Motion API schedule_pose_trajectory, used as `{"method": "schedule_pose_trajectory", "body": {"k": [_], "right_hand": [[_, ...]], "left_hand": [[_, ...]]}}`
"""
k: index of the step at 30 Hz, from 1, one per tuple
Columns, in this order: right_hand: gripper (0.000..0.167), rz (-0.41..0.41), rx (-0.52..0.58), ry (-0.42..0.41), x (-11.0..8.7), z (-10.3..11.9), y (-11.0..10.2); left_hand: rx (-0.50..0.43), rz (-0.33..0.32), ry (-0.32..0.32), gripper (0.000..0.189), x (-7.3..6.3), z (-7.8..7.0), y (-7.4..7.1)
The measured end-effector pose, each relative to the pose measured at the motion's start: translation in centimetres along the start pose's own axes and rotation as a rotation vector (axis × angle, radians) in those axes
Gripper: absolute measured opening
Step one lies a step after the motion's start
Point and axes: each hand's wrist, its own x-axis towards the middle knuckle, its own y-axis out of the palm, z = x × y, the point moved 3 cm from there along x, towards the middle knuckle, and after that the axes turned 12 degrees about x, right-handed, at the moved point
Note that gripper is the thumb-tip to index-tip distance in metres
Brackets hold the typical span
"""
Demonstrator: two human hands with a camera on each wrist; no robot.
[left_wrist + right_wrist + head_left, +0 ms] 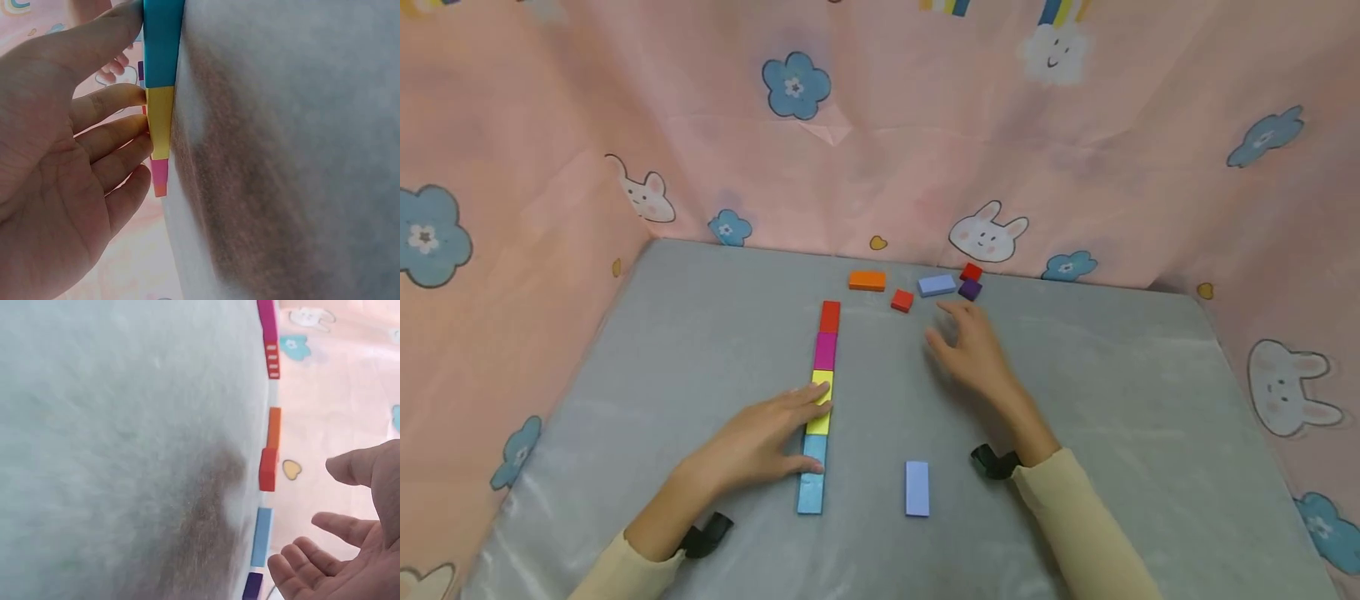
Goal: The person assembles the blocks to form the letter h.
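A straight row of blocks runs away from me: light blue (811, 495), yellow (817, 426), magenta (824, 351) and red (830, 317) at the far end. My left hand (752, 442) lies along its left side, thumb at the light blue part and loosely spread fingertips on the yellow. My right hand (976, 354) hovers with nothing in it, fingers slightly bent and apart. Just beyond its fingertips are a periwinkle block (936, 286), a purple block (970, 290) and a small red block (972, 272). Another small red block (902, 301) sits left of them.
An orange block (867, 281) lies near the far edge of the grey-covered table (1120, 433). One periwinkle block (917, 489) stands apart, right of the row's near end. Pink patterned cloth (895, 150) rises behind the table and along both sides.
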Motion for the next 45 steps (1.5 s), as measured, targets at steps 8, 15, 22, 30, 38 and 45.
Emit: {"method": "schedule_pose_trajectory", "body": {"k": [8, 15, 22, 30, 38, 45], "right_hand": [[0.057, -0.049, 0.010, 0.021, 3.0, 0.3, 0.7], [0.057, -0.091, -0.036, 0.040, 5.0, -0.8, 0.2], [0.057, -0.123, -0.095, 0.040, 6.0, -1.1, 0.5], [0.058, -0.129, -0.174, 0.065, 7.1, -1.0, 0.6], [0.064, -0.093, -0.203, 0.127, 7.6, -1.3, 0.2], [0.060, -0.101, -0.171, 0.094, 8.0, -1.0, 0.8]], "left_hand": [[0.007, -0.028, 0.001, 0.081, -0.4, 0.1, -0.2], [-0.005, -0.022, 0.002, 0.082, -0.1, -0.4, 0.2], [0.005, -0.036, 0.005, 0.082, -0.2, -0.3, 0.2], [-0.007, -0.023, -0.005, 0.080, -0.3, -0.3, 0.2], [-0.022, -0.002, 0.002, 0.080, 0.0, -0.5, 0.4], [-0.037, -0.003, -0.018, 0.081, -0.2, -0.3, 0.3]]}}
